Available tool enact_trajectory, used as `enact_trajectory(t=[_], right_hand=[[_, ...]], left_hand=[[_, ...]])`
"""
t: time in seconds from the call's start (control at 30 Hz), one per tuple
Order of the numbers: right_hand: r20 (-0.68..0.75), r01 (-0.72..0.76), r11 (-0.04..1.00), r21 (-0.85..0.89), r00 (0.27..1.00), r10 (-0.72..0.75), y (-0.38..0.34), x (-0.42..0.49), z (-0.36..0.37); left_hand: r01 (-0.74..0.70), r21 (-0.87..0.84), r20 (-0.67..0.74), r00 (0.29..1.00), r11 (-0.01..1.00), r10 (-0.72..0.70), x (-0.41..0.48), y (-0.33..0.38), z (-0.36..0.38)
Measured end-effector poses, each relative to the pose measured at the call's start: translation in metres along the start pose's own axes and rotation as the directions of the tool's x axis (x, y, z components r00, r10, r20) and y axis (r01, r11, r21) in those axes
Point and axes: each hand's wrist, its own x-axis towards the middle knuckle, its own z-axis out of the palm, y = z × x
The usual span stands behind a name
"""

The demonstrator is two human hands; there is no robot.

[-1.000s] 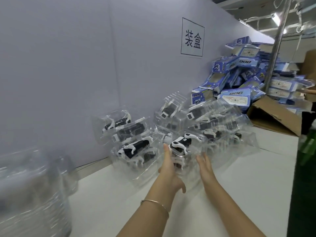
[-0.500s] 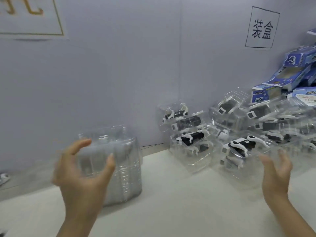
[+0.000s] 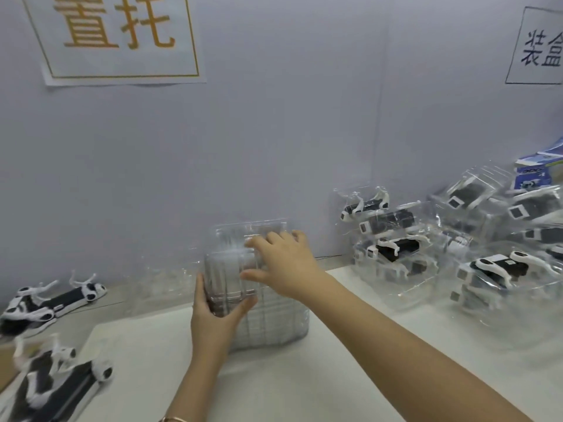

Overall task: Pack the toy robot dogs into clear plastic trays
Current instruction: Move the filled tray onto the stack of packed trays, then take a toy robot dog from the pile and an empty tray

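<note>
Single wide-angle view from a camera worn on the person's head. It looks forward and down across a white bench (image 3: pixel 304 379) to a pale grey wall (image 3: pixel 274 132) that closes the far side. The camera sits close. Both bare forearms enter from the bottom edge and reach the middle of the frame, where the left hand (image 3: pixel 213 315) and right hand (image 3: pixel 289 266) meet at a stack of clear trays (image 3: pixel 274 324). Loose toy dogs (image 3: pixel 54 300) fall at the left edge and packed trays (image 3: pixel 396 254) at the right. High on the wall are a gold-lettered sign (image 3: pixel 122 38) at the left and a black-lettered sign (image 3: pixel 542 47) cut by the right edge.
</note>
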Motion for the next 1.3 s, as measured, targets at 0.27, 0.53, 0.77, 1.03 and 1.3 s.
enact_trajectory(t=[0.27, 0.53, 0.77, 1.03, 1.3], right_hand=[[-0.114, 0.002, 0.999, 0.053, 0.993, 0.004, 0.003, 0.003, 0.008], [-0.168, -0.06, 0.977, 0.204, 0.981, 0.096, 0.002, 0.007, 0.011], [-0.169, -0.082, 0.938, 0.335, 0.975, 0.146, 0.001, 0.01, 0.008], [-0.174, -0.08, 0.888, 0.452, 0.969, 0.176, 0.0, 0.016, -0.008], [-0.613, 0.155, 0.855, 0.494, 0.76, 0.216, -0.001, -0.026, -0.073]], left_hand=[[0.007, -0.014, -0.005, 1.0, 1.0, -0.007, -0.002, -0.002, 0.001], [0.02, 0.09, -0.038, 0.999, 0.996, -0.017, -0.003, -0.004, 0.0], [0.017, 0.119, -0.057, 0.998, 0.993, -0.01, -0.003, -0.003, 0.001], [0.028, 0.133, -0.041, 0.999, 0.991, -0.023, -0.004, 0.001, -0.001], [0.05, 0.121, 0.051, 0.997, 0.991, -0.056, -0.002, 0.003, -0.009]])
